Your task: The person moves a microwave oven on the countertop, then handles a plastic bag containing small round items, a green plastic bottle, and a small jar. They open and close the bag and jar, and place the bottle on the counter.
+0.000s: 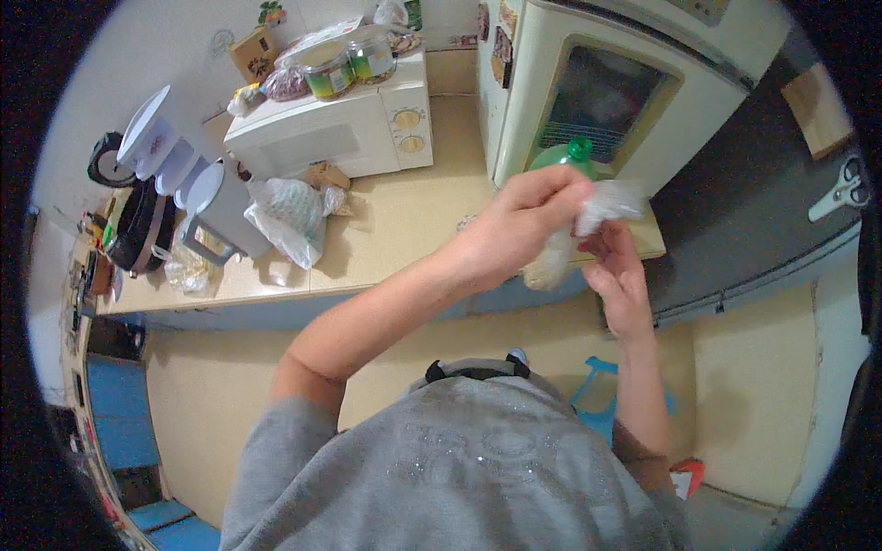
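Observation:
My left hand point(534, 206) reaches across to the right and pinches the gathered neck of a clear plastic bag point(565, 251). The bag's loose top point(610, 205) sticks out past the fingers and is blurred. Below the hand the bag hangs with a pale, grain-like content point(546, 273) at its bottom, by the counter's front edge. My right hand point(620, 275) is raised just under the loose top, thumb and fingers apart; whether its fingertips touch the plastic is blurred. Behind my left hand stands a green plastic bottle point(579, 155) with a green cap, partly hidden.
On the counter point(393, 241) stand a white microwave point(331, 131) with jars point(327, 72) on top, a grey pitcher point(220, 213) and a filled plastic bag point(289, 213). A white glass-doored cabinet point(620, 96) rises behind. Scissors point(841, 189) lie on the dark surface at right. A blue stool point(599, 406) is below.

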The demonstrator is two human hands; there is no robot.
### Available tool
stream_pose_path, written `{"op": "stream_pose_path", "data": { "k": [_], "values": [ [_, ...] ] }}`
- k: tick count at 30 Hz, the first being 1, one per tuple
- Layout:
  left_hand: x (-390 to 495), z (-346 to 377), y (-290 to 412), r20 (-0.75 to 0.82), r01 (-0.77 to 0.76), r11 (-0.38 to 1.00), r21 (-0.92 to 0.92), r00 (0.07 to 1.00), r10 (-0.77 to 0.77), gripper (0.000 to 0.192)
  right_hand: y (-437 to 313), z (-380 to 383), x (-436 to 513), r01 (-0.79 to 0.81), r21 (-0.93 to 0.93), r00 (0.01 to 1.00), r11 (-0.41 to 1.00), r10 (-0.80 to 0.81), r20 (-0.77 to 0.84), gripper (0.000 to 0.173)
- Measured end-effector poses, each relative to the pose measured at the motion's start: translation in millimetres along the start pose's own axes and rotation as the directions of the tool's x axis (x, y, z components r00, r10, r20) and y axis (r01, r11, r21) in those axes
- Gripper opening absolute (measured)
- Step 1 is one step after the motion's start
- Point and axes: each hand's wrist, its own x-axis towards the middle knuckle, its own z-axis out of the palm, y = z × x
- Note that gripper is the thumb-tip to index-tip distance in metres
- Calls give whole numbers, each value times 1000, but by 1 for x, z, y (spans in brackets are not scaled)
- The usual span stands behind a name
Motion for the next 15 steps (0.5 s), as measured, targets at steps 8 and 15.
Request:
{"op": "stream_pose_path", "data": {
  "k": [8, 15],
  "values": [
    [30, -2, 3, 208, -201, 974, 102, 962, 176, 23, 7, 31, 15, -90, -115, 995, 989, 95, 40, 22],
    [12, -64, -102, -174, -129, 945, -301, 982, 79, 56, -33, 41, 35, -242, 601, 970, 761, 176, 169, 31]
  ]
}}
